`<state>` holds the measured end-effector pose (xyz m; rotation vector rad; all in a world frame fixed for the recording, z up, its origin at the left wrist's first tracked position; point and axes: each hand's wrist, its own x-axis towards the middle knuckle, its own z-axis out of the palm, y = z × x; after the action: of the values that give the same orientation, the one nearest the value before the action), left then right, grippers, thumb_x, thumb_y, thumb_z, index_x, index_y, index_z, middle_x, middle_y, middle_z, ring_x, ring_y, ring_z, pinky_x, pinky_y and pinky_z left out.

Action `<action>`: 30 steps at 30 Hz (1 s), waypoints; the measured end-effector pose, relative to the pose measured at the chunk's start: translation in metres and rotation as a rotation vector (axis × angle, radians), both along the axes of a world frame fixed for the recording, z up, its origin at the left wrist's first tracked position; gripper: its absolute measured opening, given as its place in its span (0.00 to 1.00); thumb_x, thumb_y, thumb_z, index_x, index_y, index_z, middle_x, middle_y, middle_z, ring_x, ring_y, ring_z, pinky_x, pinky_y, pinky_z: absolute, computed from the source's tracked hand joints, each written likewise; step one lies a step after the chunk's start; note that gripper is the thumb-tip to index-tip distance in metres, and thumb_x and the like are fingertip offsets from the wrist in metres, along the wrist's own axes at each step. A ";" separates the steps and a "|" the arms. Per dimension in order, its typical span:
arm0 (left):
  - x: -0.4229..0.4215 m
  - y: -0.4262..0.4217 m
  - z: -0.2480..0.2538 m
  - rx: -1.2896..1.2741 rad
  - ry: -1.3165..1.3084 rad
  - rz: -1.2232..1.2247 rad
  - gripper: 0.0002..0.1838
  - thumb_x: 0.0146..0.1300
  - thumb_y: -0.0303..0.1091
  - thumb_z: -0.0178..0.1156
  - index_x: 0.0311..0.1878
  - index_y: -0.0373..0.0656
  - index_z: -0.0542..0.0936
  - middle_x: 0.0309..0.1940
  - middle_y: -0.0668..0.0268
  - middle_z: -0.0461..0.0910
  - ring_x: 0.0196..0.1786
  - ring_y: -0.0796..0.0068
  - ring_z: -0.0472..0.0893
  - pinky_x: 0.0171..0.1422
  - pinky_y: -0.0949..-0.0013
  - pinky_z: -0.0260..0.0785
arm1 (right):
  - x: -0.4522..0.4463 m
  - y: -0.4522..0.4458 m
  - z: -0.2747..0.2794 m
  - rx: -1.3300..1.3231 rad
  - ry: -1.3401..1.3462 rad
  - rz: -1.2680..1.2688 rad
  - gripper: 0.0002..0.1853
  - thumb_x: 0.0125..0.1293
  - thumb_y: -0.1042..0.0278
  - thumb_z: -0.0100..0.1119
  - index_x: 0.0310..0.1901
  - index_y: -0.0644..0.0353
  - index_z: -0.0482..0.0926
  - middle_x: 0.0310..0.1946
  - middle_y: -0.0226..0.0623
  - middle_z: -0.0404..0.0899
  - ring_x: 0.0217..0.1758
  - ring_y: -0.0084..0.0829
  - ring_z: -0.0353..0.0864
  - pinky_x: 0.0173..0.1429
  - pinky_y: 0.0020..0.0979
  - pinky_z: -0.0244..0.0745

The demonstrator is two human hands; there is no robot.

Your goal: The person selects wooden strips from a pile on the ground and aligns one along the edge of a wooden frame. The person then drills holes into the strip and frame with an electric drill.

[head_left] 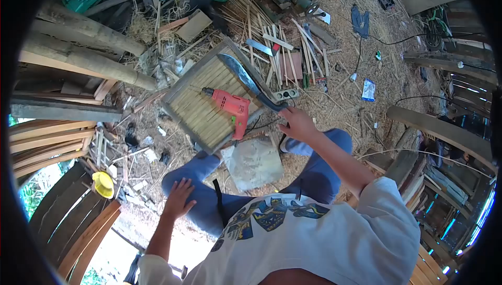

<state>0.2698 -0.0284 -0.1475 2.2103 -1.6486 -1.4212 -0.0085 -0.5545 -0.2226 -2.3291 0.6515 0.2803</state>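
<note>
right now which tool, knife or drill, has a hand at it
The knife, with the right hand at its handle; no hand touches the red drill.

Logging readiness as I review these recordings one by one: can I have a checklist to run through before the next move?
1. Right hand holding the knife by its handle: ok.
2. Left hand away from the knife: ok, it rests on the left leg.
3. Bamboo panel free of other tools: not ok, the red drill lies on it.
4. Knife clear of the panel's surface: cannot tell.
5. Drill unplugged: cannot tell.
</note>
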 end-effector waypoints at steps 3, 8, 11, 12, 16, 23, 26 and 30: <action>0.028 0.003 -0.047 -0.065 -0.025 -0.080 0.37 0.69 0.55 0.66 0.74 0.40 0.79 0.84 0.53 0.68 0.89 0.46 0.60 0.92 0.37 0.47 | 0.026 -0.012 -0.020 -0.162 -0.117 0.049 0.30 0.62 0.51 0.78 0.61 0.56 0.80 0.55 0.46 0.82 0.59 0.52 0.84 0.63 0.50 0.79; 0.013 0.018 -0.086 -0.266 -0.139 -0.016 0.29 0.64 0.53 0.64 0.62 0.43 0.85 0.76 0.53 0.77 0.83 0.45 0.71 0.87 0.37 0.58 | 0.035 -0.010 -0.078 -0.298 -0.184 0.133 0.38 0.59 0.44 0.82 0.63 0.57 0.78 0.57 0.45 0.79 0.64 0.50 0.81 0.66 0.50 0.76; -0.012 0.005 -0.101 -0.300 -0.223 -0.005 0.25 0.65 0.53 0.63 0.56 0.44 0.86 0.71 0.52 0.81 0.78 0.42 0.76 0.82 0.35 0.65 | 0.033 -0.004 -0.111 -0.348 -0.389 0.134 0.37 0.60 0.47 0.81 0.64 0.58 0.77 0.59 0.47 0.79 0.63 0.51 0.81 0.67 0.50 0.76; -0.019 0.004 -0.105 -0.330 -0.257 -0.009 0.24 0.65 0.53 0.63 0.54 0.43 0.86 0.70 0.51 0.81 0.77 0.41 0.77 0.79 0.35 0.69 | 0.032 -0.003 -0.115 -0.372 -0.417 0.096 0.37 0.60 0.48 0.81 0.64 0.58 0.77 0.58 0.47 0.79 0.62 0.52 0.81 0.65 0.50 0.77; -0.049 -0.003 -0.118 -0.404 -0.394 -0.055 0.24 0.64 0.52 0.64 0.51 0.42 0.87 0.69 0.51 0.82 0.77 0.42 0.77 0.76 0.37 0.72 | 0.029 0.010 -0.121 -0.383 -0.383 -0.017 0.35 0.61 0.52 0.82 0.64 0.59 0.76 0.55 0.49 0.80 0.55 0.56 0.83 0.58 0.52 0.79; -0.059 -0.054 -0.108 -0.602 -0.523 0.030 0.16 0.62 0.43 0.72 0.47 0.43 0.88 0.66 0.56 0.84 0.76 0.46 0.79 0.73 0.46 0.76 | 0.035 0.013 -0.133 -0.489 -0.293 -0.028 0.31 0.67 0.47 0.75 0.59 0.62 0.76 0.42 0.48 0.86 0.44 0.55 0.89 0.48 0.53 0.82; -0.061 -0.062 -0.104 -0.669 -0.476 0.105 0.11 0.61 0.35 0.76 0.45 0.45 0.89 0.67 0.60 0.85 0.75 0.47 0.80 0.74 0.48 0.76 | 0.039 0.010 -0.131 -0.468 -0.233 -0.027 0.26 0.69 0.46 0.73 0.54 0.60 0.77 0.39 0.49 0.87 0.45 0.56 0.89 0.48 0.54 0.82; -0.059 -0.089 -0.082 -0.786 -0.336 0.037 0.08 0.64 0.30 0.73 0.45 0.44 0.89 0.67 0.59 0.85 0.74 0.48 0.81 0.76 0.46 0.75 | 0.031 0.006 -0.115 -0.498 -0.283 -0.015 0.23 0.70 0.46 0.71 0.51 0.57 0.78 0.38 0.50 0.87 0.42 0.56 0.89 0.47 0.56 0.81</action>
<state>0.2107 -0.1171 -0.2297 2.0143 -1.8020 -0.2718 0.0225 -0.5489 -0.3372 -2.7599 0.6491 -0.2470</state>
